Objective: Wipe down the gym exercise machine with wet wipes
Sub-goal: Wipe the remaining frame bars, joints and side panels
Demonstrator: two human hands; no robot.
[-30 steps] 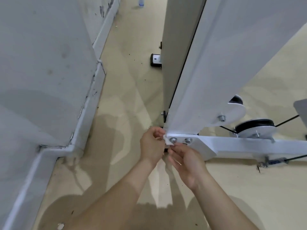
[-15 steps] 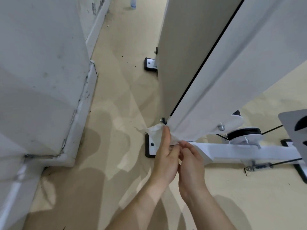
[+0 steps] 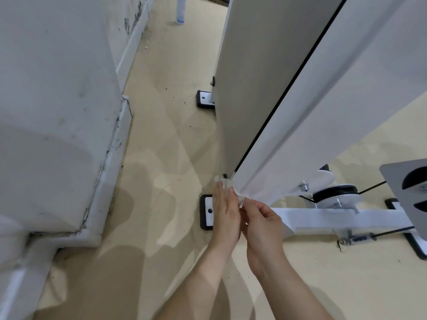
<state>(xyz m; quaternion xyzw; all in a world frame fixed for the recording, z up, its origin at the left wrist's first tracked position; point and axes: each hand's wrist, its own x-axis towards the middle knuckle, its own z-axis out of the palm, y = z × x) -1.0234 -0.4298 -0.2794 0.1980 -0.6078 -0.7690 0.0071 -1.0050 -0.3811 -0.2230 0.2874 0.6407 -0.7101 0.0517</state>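
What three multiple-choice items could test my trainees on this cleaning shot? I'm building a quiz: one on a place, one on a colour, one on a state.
1. Where is the wet wipe?
A. On the floor by the wall
B. At the foot of the upright post
C. On the pulley

2. What colour is the machine's base beam?
A. White
B. Red
C. Black

3. How is the left hand held?
A. In a fist
B. Fingers extended, pressing the wipe
C. Hanging free of the machine

Key: 1 B, the wipe is bunched at the lower corner of the post. 2 A, the beam is painted white. 3 B, its fingers lie straight against the wipe, while the right hand pinches the wipe's lower edge.
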